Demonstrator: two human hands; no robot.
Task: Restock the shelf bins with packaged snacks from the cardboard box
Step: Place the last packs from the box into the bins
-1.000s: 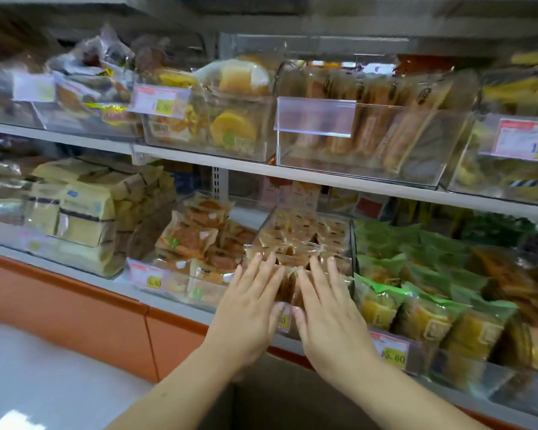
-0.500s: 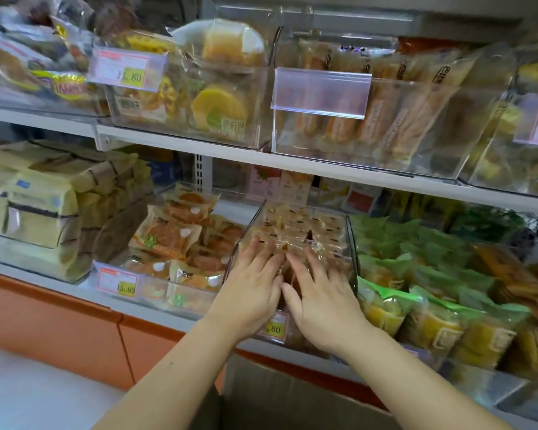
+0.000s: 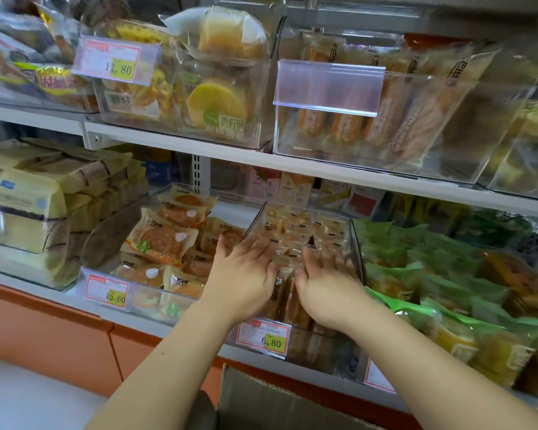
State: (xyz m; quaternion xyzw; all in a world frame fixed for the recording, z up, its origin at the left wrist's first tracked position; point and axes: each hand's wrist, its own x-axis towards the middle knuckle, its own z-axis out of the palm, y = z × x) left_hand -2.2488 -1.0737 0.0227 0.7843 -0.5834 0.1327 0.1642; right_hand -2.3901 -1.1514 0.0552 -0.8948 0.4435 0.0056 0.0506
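Stacked white shelves are lined with clear bins set wall to wall; open room is left only under the upper shelf [image 3: 292, 162] edge. Pale tan snack packs [image 3: 295, 231], filed upright, fill the middle lower bin [image 3: 317, 336] and are pressed by the left hand [image 3: 246, 274] and right hand [image 3: 326, 277], fingers spread flat. The cardboard box [image 3: 261, 401] is seen just below.

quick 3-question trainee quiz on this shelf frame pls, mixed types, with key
1. True or false: the left hand and right hand both rest, fingers spread, on the small packets in the bin tagged 6.80.
2. The wrappers in the bin just right of the hands are mostly: A red, B green, C blue.
3. Short answer: where is the cardboard box?
Key: 1 true; 2 B; 3 below the hands, at the bottom of the view.
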